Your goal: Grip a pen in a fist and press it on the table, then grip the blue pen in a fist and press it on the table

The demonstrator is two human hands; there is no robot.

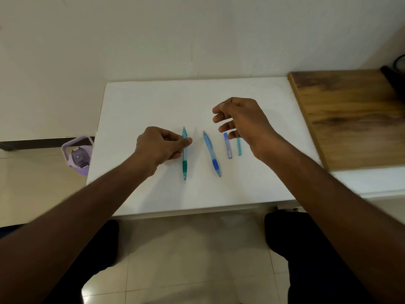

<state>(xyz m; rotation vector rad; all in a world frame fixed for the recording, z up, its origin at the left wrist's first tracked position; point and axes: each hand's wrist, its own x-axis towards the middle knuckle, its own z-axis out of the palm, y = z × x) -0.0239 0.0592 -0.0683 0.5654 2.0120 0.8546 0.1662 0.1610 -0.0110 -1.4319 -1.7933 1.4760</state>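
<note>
While a purple bottle [77, 155] stands on the floor off the left edge of the white worktop [153, 99], four slim writing things lie side by side on the worktop, all pointing roughly toward the viewer. Taking the blue pencil [212, 155] in the middle as the landmark: to its left lies the green pencil [185, 154], tip toward the near edge, and the left hand [158, 147] pinches its clear upper barrel between thumb and curled fingers. Whether that pencil has left the surface cannot be told; it looks flat or barely raised. The blue pencil itself lies untouched, slightly slanted. Just right of it sits a small blue lead case [227, 146], and beside that a thin green tube [239, 147], partly hidden by the right hand [242, 120]. That hand hovers above these two with fingers loosely spread and relaxed, holding nothing. Farther right, a wooden board [350, 115] adjoins the worktop.

Judging by this, the work is at its start: only the green pencil is in hand, both pencils look whole and capped, and both lead holders appear unopened.
</note>
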